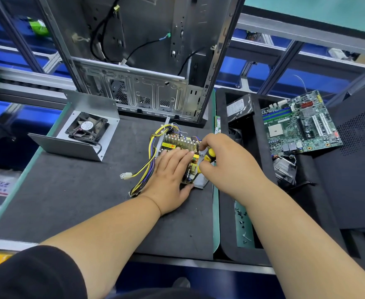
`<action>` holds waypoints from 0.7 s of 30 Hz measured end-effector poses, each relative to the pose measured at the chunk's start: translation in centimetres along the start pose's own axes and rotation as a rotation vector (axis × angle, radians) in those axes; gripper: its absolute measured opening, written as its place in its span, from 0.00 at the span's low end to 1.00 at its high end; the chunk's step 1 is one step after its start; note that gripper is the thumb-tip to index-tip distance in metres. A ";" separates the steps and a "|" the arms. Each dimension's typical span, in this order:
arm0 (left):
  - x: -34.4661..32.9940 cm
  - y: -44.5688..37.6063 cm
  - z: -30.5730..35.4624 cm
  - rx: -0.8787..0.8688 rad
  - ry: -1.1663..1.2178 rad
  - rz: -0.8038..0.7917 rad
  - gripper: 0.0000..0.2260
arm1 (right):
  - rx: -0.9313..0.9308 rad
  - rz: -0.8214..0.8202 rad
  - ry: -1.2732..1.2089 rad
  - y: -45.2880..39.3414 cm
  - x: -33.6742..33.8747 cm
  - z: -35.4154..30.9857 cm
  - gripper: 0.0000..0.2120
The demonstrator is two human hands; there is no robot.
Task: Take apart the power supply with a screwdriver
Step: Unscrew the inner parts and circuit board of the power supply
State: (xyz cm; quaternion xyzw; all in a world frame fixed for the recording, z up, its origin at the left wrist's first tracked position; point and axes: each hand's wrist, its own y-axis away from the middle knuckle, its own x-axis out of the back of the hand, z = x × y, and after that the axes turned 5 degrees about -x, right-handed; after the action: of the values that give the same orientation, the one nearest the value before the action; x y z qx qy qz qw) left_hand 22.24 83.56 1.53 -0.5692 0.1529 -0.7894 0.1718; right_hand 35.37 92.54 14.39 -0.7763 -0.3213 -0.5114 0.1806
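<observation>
The opened power supply (178, 144) lies on the dark mat, its circuit board, heatsink fins and yellow and purple wire bundle (143, 169) exposed. My left hand (169, 176) lies flat on top of the board, fingers straight, thumb at its near edge. My right hand (222, 161) grips a screwdriver (208, 157) with a yellow and black handle, held at the supply's right side. The tip is hidden behind my fingers. The supply's removed metal cover (84, 126), with its black fan, sits at the mat's back left.
An empty computer case (142, 61) stands upright behind the supply. To the right, a black foam tray (224, 212) holds a hard drive (239, 107), a motherboard (300, 124), a heatsink (284, 169) and several loose screws (242, 219). A RAM stick (217, 124) lies by the tray's edge.
</observation>
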 end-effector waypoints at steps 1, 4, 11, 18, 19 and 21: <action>0.0 0.0 0.0 0.002 -0.002 -0.002 0.37 | -0.010 -0.009 0.016 0.0 -0.1 0.1 0.07; 0.0 0.0 0.0 0.005 -0.004 -0.008 0.37 | -0.028 0.011 0.101 0.0 -0.2 0.1 0.09; 0.0 0.0 0.0 -0.003 -0.013 -0.003 0.37 | -0.026 0.011 0.063 -0.3 -0.2 0.3 0.05; 0.0 0.0 -0.1 -0.001 -0.010 -0.001 0.37 | -0.022 -0.012 -0.018 -0.1 -0.3 0.3 0.06; -0.1 0.1 -0.1 -0.001 -0.013 -0.004 0.37 | -0.024 -0.012 0.006 0.0 -0.3 0.4 0.05; -0.2 0.1 -0.1 0.000 -0.017 -0.011 0.37 | -0.029 0.010 0.051 -0.1 -0.4 0.4 0.07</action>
State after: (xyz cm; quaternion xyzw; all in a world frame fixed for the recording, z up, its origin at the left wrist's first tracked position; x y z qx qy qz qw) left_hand 22.17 83.55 1.30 -0.5765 0.1484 -0.7856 0.1687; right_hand 35.50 92.71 13.88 -0.7671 -0.3053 -0.5347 0.1800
